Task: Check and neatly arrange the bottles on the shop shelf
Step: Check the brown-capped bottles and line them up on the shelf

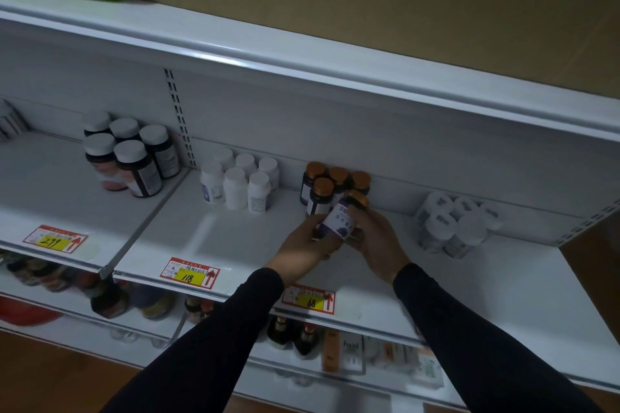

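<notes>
Both hands meet over the white shelf (pixel 235 245), gripping one dark bottle (pixel 339 221) between them. The left hand (pixel 307 246) curls its fingers round the lower part of the bottle, and the right hand (pixel 379 241) wraps the side nearer the orange cap, so the bottle lies tilted with its cap pointing far and right and its white and purple label facing up. What is inside it cannot be made out (the glass is dark).

Just beyond the held bottle stands a cluster of orange-capped bottles (pixel 330 186), upright against the back panel. To the left of these is a group of white bottles (pixel 240 183) with white caps, and further left a group of dark bottles with white lids (pixel 129 154). To the right, well apart from the hands, stands a set of clear tubs with white lids (pixel 451 228).

Price tags reading 299 (pixel 53 240), 118 (pixel 189 273) and 68 (pixel 310 300) sit along the near shelf edge
</notes>
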A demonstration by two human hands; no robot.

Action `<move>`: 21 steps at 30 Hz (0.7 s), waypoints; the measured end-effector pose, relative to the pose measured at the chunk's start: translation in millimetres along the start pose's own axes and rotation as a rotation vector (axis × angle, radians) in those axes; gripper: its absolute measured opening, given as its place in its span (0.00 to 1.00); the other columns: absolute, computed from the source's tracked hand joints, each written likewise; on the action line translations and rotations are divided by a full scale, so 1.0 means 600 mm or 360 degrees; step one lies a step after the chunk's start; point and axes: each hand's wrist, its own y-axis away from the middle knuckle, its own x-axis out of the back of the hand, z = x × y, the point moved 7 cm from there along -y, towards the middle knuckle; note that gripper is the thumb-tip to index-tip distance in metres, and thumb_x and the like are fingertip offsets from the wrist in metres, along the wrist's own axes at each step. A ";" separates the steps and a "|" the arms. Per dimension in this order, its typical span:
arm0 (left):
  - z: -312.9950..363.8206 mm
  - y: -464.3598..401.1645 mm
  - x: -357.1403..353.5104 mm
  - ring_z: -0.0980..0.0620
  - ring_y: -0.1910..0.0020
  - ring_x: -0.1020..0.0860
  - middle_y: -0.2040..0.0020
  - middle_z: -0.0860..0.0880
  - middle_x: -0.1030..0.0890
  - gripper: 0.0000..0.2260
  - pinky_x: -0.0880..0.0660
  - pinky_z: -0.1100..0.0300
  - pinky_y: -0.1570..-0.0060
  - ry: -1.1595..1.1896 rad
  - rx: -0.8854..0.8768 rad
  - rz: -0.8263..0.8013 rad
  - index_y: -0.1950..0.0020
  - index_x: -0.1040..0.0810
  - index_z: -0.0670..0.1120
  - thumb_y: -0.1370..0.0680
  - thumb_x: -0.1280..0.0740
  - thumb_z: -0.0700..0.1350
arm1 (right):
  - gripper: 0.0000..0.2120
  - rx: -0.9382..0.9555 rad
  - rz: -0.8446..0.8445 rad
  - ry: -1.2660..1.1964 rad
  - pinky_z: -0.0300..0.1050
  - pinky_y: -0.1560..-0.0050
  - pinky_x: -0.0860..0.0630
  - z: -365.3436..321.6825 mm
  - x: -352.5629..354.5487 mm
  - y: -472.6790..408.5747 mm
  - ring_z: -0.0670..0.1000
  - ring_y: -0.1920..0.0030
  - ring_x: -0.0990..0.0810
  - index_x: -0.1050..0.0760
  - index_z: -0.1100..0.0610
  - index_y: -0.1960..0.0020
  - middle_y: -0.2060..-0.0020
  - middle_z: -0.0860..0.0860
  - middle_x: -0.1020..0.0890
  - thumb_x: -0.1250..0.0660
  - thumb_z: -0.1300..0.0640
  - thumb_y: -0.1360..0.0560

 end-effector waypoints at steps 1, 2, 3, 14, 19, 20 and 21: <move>0.000 0.000 0.000 0.48 0.46 0.20 0.44 0.47 0.20 0.16 0.20 0.50 0.44 0.0001 0.0005 -0.0002 0.37 0.29 0.55 0.22 0.31 0.47 | 0.14 0.0001 0.0007 -0.0015 0.53 0.41 0.21 -0.001 0.000 -0.001 0.59 0.43 0.18 0.23 0.60 0.38 0.44 0.59 0.17 0.38 0.55 0.19; -0.001 0.000 0.001 0.48 0.47 0.20 0.44 0.48 0.20 0.16 0.20 0.50 0.44 -0.0009 0.0000 0.0003 0.37 0.28 0.55 0.23 0.30 0.46 | 0.13 0.0005 0.0012 -0.0020 0.53 0.41 0.21 -0.002 0.001 -0.001 0.59 0.43 0.18 0.23 0.60 0.38 0.45 0.58 0.17 0.38 0.56 0.19; 0.000 0.000 0.002 0.49 0.47 0.20 0.45 0.49 0.20 0.17 0.20 0.52 0.44 -0.0031 -0.0018 0.0018 0.37 0.28 0.54 0.24 0.29 0.46 | 0.13 0.0011 0.0018 -0.0018 0.52 0.42 0.21 -0.004 0.001 -0.002 0.58 0.43 0.18 0.23 0.60 0.38 0.45 0.58 0.17 0.38 0.56 0.19; -0.005 0.004 -0.007 0.51 0.46 0.20 0.43 0.50 0.21 0.21 0.21 0.54 0.43 0.0015 -0.0030 -0.0022 0.36 0.30 0.55 0.25 0.28 0.42 | 0.15 0.0017 -0.0018 0.0024 0.52 0.42 0.21 -0.006 -0.005 0.003 0.54 0.42 0.18 0.23 0.57 0.36 0.42 0.55 0.17 0.35 0.52 0.20; -0.006 0.004 -0.002 0.52 0.48 0.20 0.44 0.49 0.21 0.22 0.21 0.61 0.50 -0.0047 -0.0035 0.0023 0.35 0.29 0.54 0.26 0.27 0.42 | 0.15 -0.0011 0.0026 -0.0060 0.46 0.48 0.20 0.001 0.002 0.003 0.57 0.42 0.18 0.24 0.61 0.36 0.43 0.57 0.17 0.38 0.56 0.19; -0.006 0.006 0.001 0.55 0.50 0.20 0.46 0.50 0.21 0.24 0.22 0.65 0.54 -0.0050 -0.0042 0.0063 0.34 0.29 0.53 0.27 0.25 0.42 | 0.14 -0.0004 0.0024 -0.0017 0.45 0.49 0.20 -0.001 0.001 0.005 0.56 0.43 0.18 0.24 0.60 0.36 0.43 0.57 0.17 0.38 0.56 0.19; -0.006 0.007 0.003 0.56 0.50 0.20 0.46 0.52 0.21 0.26 0.23 0.67 0.56 -0.0035 -0.0050 0.0096 0.34 0.29 0.52 0.28 0.24 0.42 | 0.14 0.0000 0.0013 0.0032 0.43 0.49 0.20 -0.003 -0.001 0.007 0.54 0.43 0.18 0.24 0.58 0.36 0.43 0.56 0.17 0.38 0.54 0.19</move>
